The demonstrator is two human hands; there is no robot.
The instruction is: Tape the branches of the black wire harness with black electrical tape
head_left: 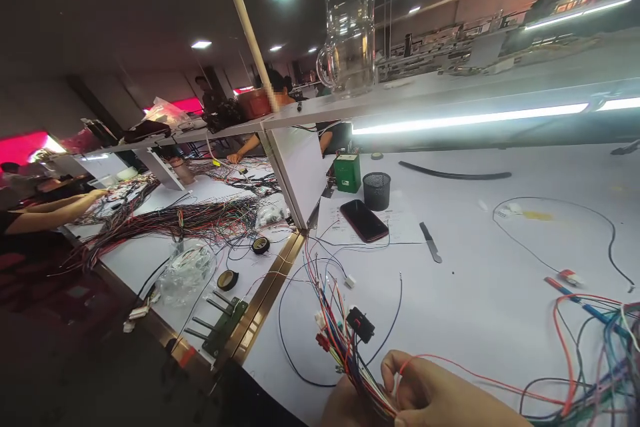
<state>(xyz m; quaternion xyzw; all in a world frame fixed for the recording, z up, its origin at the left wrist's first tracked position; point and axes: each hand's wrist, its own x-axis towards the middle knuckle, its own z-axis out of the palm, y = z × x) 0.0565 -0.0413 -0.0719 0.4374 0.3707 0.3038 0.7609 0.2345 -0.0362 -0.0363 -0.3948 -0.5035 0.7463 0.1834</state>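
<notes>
At the bottom edge both my hands hold a bundle of coloured wires over the white table. My left hand grips the bundle from below and is only partly in view. My right hand pinches the same wires, with a red wire trailing right toward a tangle of coloured wires. The bundle ends in small connectors, among them a black connector, a red one and a white one.
A dark phone, a black mesh cup, a green box and a metal blade lie farther back. A glass jug stands on the shelf. Tape rolls and wire harnesses cover the left bench, where other people's arms work.
</notes>
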